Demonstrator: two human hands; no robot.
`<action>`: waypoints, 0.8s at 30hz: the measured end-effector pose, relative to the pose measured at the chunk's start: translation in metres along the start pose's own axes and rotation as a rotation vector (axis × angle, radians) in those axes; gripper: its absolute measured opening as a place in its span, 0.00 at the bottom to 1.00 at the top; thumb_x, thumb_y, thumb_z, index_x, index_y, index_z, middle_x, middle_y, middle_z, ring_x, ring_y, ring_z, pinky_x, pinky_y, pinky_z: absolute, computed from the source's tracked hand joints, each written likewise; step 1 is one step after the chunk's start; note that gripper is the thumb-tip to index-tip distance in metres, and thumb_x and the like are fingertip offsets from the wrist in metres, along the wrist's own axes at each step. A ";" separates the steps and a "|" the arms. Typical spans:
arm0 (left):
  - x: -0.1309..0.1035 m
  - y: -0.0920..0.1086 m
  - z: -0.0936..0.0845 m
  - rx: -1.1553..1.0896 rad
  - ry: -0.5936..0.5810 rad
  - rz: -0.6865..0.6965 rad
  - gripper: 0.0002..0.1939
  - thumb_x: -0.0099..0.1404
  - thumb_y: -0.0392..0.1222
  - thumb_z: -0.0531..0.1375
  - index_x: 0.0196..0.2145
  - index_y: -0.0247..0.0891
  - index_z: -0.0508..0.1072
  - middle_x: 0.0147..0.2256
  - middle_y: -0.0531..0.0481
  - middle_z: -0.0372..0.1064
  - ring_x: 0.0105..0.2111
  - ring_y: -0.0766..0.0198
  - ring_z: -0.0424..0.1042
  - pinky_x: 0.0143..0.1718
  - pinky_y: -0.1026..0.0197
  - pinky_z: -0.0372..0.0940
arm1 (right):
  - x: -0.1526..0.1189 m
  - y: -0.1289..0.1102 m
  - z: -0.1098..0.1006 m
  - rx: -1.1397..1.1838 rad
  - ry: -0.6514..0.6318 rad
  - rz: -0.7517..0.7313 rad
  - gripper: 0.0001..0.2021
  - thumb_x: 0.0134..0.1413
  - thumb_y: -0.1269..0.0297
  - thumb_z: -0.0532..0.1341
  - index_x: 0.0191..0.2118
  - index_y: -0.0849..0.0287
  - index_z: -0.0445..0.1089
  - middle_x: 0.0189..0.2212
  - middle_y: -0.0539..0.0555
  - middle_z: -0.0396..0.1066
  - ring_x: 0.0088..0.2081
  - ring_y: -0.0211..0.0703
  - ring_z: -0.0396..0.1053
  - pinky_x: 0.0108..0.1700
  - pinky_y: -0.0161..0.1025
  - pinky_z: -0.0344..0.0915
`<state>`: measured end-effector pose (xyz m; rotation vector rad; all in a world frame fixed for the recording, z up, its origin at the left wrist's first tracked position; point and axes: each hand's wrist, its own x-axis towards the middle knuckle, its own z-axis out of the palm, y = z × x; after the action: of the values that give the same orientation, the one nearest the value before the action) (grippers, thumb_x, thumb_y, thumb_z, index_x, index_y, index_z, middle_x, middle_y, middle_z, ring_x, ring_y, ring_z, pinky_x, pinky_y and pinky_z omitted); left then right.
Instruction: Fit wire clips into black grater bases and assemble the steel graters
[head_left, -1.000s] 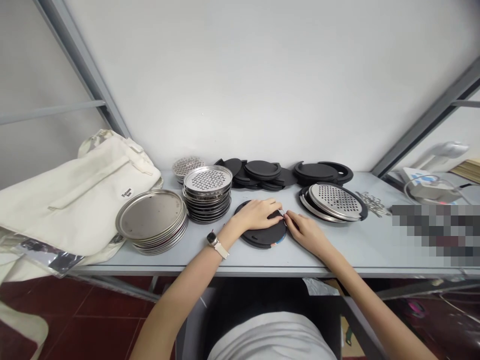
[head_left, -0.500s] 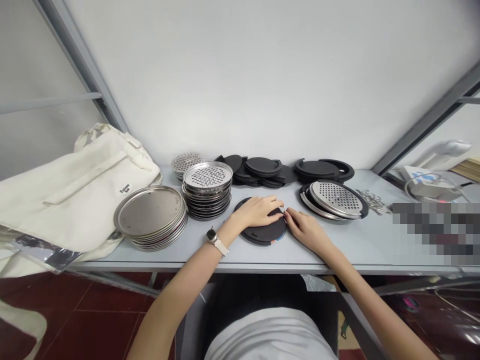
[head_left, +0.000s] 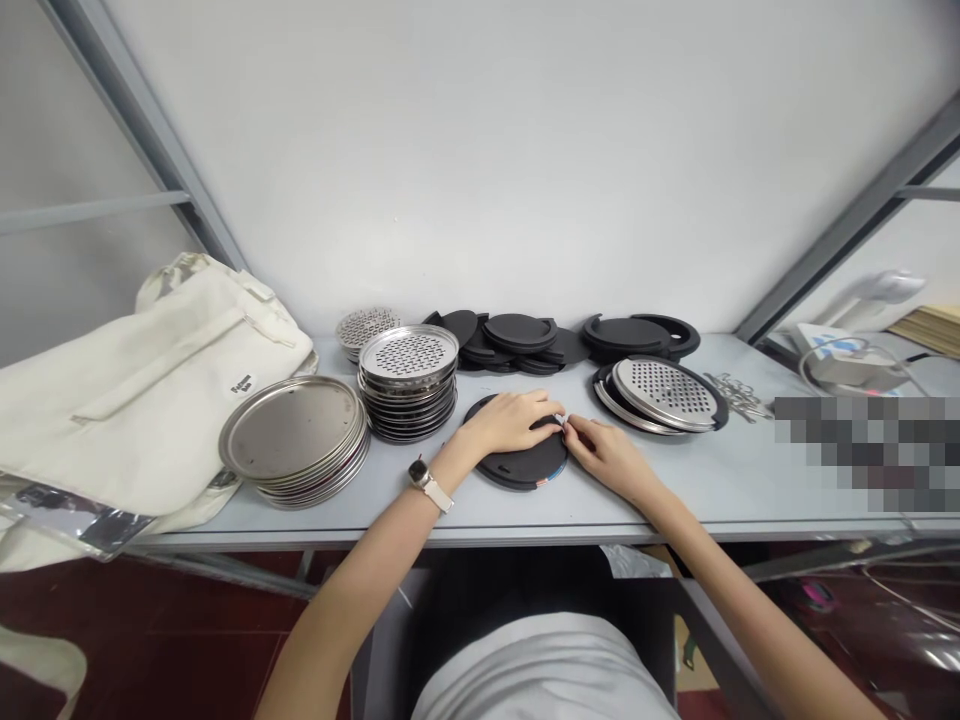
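Note:
A black round disc (head_left: pixel 528 467) lies flat near the table's front edge, with a small red and blue mark on its rim. My left hand (head_left: pixel 514 422) rests over its upper part, thumb and fingers bent around the right side. My right hand (head_left: pixel 606 452) meets it at the disc's right rim, thumb and forefinger pinched together. A tiny pale bit shows between the fingertips, too small to name. Right of the hands, perforated metal grater plates (head_left: pixel 666 392) sit stacked with a black ring. Small metal clip-like pieces (head_left: pixel 739 398) lie in a heap beyond them.
On the left stand a stack of plain metal discs (head_left: pixel 292 430) and a taller stack of grater plates (head_left: pixel 409 355). Several black discs (head_left: pixel 519 333) and black rings (head_left: pixel 637 338) line the wall. A white bag (head_left: pixel 157 390) covers the table's left end.
The whole view has shifted slightly. Both hands stay at the disc's right rim, and the right fingertips have shifted only a little against it.

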<state>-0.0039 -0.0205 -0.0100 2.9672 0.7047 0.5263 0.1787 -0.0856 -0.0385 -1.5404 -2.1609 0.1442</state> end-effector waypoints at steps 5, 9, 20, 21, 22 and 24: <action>0.000 0.001 -0.003 0.017 -0.025 -0.020 0.15 0.68 0.46 0.46 0.48 0.44 0.66 0.39 0.50 0.65 0.32 0.63 0.69 0.30 0.62 0.59 | -0.003 -0.001 -0.002 0.066 -0.002 0.014 0.13 0.59 0.61 0.47 0.25 0.56 0.59 0.17 0.48 0.61 0.20 0.36 0.58 0.24 0.34 0.52; 0.000 0.000 -0.004 0.066 -0.032 -0.035 0.15 0.68 0.46 0.46 0.45 0.42 0.67 0.39 0.49 0.64 0.31 0.64 0.68 0.30 0.62 0.59 | -0.004 -0.001 -0.001 0.074 -0.003 0.005 0.13 0.59 0.61 0.47 0.24 0.56 0.57 0.16 0.47 0.59 0.20 0.35 0.57 0.24 0.33 0.51; 0.000 0.004 -0.006 0.101 -0.014 -0.023 0.13 0.67 0.45 0.47 0.44 0.38 0.63 0.40 0.48 0.64 0.33 0.62 0.68 0.30 0.61 0.59 | -0.003 0.001 0.002 0.051 0.009 -0.004 0.14 0.62 0.60 0.44 0.27 0.56 0.59 0.19 0.50 0.63 0.21 0.39 0.61 0.26 0.35 0.52; -0.001 0.004 -0.006 0.100 -0.009 -0.014 0.13 0.67 0.45 0.47 0.45 0.38 0.63 0.40 0.48 0.64 0.33 0.62 0.68 0.30 0.61 0.59 | -0.003 0.001 0.002 0.047 0.009 -0.005 0.15 0.62 0.60 0.44 0.28 0.56 0.59 0.19 0.50 0.64 0.21 0.39 0.61 0.26 0.35 0.52; -0.001 0.005 -0.007 0.101 -0.005 -0.006 0.13 0.67 0.45 0.47 0.46 0.38 0.62 0.40 0.48 0.64 0.33 0.62 0.68 0.30 0.61 0.59 | -0.003 0.002 0.002 0.042 0.008 -0.005 0.15 0.62 0.60 0.44 0.28 0.56 0.60 0.19 0.51 0.64 0.21 0.39 0.62 0.26 0.35 0.52; -0.002 0.006 -0.008 0.103 -0.007 0.006 0.14 0.67 0.44 0.47 0.48 0.39 0.61 0.40 0.48 0.65 0.32 0.61 0.68 0.30 0.61 0.59 | -0.003 0.002 0.002 0.035 0.005 -0.008 0.14 0.62 0.60 0.44 0.30 0.57 0.61 0.20 0.51 0.66 0.22 0.40 0.63 0.27 0.35 0.53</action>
<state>-0.0054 -0.0268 -0.0021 3.0654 0.7442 0.4940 0.1801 -0.0867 -0.0421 -1.5105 -2.1493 0.1748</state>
